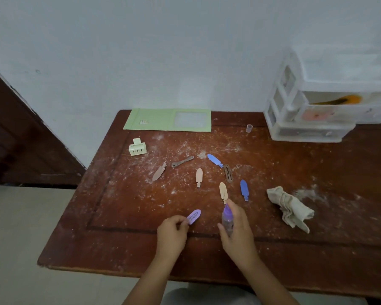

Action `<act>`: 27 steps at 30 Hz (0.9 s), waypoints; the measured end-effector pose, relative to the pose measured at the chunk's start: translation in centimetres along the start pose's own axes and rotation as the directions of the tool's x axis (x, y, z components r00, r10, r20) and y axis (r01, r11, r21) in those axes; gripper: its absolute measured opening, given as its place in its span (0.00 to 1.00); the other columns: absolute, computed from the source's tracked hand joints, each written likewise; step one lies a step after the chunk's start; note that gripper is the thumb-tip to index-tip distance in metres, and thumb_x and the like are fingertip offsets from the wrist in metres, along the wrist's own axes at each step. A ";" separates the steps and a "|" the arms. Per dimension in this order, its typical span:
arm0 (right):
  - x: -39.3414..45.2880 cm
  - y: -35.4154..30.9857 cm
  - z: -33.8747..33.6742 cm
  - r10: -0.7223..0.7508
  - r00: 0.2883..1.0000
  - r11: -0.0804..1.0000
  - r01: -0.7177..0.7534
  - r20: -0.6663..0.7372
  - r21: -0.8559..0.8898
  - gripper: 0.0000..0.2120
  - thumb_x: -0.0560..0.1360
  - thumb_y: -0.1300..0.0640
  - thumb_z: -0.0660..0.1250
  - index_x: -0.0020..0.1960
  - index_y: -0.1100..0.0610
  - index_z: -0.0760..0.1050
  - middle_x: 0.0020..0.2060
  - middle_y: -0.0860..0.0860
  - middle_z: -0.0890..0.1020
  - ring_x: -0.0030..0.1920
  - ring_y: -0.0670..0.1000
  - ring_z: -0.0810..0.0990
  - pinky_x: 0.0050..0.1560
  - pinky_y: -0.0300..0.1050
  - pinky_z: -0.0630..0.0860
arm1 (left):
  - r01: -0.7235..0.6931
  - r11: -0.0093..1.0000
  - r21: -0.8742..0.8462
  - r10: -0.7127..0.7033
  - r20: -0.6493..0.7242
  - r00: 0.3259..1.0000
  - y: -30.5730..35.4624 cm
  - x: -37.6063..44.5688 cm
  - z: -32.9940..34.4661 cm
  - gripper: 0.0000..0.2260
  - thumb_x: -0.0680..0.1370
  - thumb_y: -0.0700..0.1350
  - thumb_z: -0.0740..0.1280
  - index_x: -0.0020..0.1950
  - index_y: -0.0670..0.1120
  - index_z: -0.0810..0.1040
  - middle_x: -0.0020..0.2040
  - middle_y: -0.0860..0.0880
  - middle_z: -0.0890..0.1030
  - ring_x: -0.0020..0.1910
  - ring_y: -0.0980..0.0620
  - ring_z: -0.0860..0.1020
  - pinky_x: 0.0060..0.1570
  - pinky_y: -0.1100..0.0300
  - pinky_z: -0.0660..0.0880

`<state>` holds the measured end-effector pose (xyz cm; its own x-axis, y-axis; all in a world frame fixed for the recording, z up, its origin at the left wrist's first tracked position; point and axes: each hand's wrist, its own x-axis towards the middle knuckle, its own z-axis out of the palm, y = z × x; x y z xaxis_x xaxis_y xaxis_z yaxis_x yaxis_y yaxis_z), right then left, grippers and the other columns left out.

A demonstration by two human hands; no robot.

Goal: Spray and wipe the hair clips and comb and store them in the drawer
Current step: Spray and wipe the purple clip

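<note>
Clip [194, 216], probably light, stiff and slick, pinched at its near end by left fingers [183, 222]; right hand [237, 225] wraps the sprayer [227, 219].

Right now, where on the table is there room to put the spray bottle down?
Bare wood lies left of the purple snap clip, and right of the crumpled beige cloth below the white plastic drawer unit. The middle is crowded with clips, like the blue clip.

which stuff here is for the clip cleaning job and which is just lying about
For the job:
purple clip, in left hand
spray bottle, in right hand
blue clips
cloth
drawer unit

Lying about:
green folder
small clear cap
</note>
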<state>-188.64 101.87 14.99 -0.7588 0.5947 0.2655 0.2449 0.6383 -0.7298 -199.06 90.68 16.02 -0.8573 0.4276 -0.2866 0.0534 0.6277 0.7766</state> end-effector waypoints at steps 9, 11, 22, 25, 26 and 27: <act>1.5 -1.3 -1.0 0.206 0.949 0.972 -0.226 0.240 0.058 0.30 0.72 0.67 0.61 0.71 0.52 0.56 0.47 0.38 0.69 0.38 0.40 0.71 0.38 0.24 0.68 | 0.463 0.642 -0.611 -0.362 0.291 0.886 0.5 -0.4 -0.6 0.12 0.74 0.28 0.58 0.33 0.38 0.74 0.30 0.41 0.78 0.32 0.48 0.76 0.27 0.67 0.77; 1.3 -1.7 -1.1 0.197 0.941 0.978 -0.210 0.274 0.018 0.28 0.74 0.62 0.62 0.71 0.51 0.57 0.48 0.36 0.70 0.42 0.38 0.73 0.41 0.21 0.65 | 0.500 0.555 -0.665 -0.367 0.344 0.864 0.7 -0.8 -1.0 0.11 0.74 0.27 0.57 0.35 0.38 0.73 0.25 0.43 0.78 0.28 0.51 0.76 0.23 0.68 0.75; 0.9 -3.3 -1.0 0.094 0.870 0.990 -0.031 0.484 -0.137 0.26 0.77 0.55 0.56 0.72 0.48 0.50 0.67 0.49 0.67 0.64 0.49 0.70 0.60 0.37 0.65 | 0.409 0.611 -0.678 -0.219 0.352 0.910 2.4 -2.1 -1.8 0.09 0.75 0.30 0.60 0.39 0.40 0.76 0.27 0.47 0.80 0.24 0.58 0.78 0.25 0.69 0.75; 0.5 -3.0 -0.5 0.093 0.867 0.989 -0.025 0.489 -0.145 0.27 0.73 0.51 0.51 0.71 0.52 0.55 0.65 0.51 0.70 0.61 0.50 0.73 0.59 0.38 0.68 | 0.421 0.598 -0.682 -0.222 0.364 0.905 2.6 -2.3 -1.7 0.09 0.75 0.30 0.60 0.40 0.39 0.76 0.26 0.48 0.80 0.24 0.58 0.78 0.26 0.69 0.75; 0.4 -2.8 -0.4 0.093 0.875 0.991 -0.035 0.475 -0.130 0.25 0.74 0.52 0.53 0.70 0.52 0.57 0.64 0.51 0.71 0.60 0.50 0.73 0.57 0.37 0.68 | 0.427 0.596 -0.680 -0.227 0.367 0.902 2.6 -2.4 -1.7 0.09 0.75 0.30 0.60 0.41 0.39 0.76 0.27 0.47 0.80 0.24 0.58 0.78 0.26 0.69 0.75; 0.4 -2.7 -0.4 0.089 0.883 0.993 -0.045 0.460 -0.106 0.23 0.75 0.54 0.56 0.70 0.52 0.59 0.63 0.50 0.72 0.60 0.49 0.74 0.56 0.34 0.68 | 0.431 0.593 -0.680 -0.232 0.368 0.900 2.5 -2.4 -1.7 0.08 0.75 0.30 0.60 0.41 0.39 0.77 0.28 0.47 0.80 0.25 0.58 0.78 0.26 0.69 0.75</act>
<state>-189.33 100.55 17.33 -0.9262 0.3573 -0.1205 0.3415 0.6590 -0.6701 -197.77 90.12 19.58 -0.5957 0.4786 -0.6451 -0.6861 0.1144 0.7184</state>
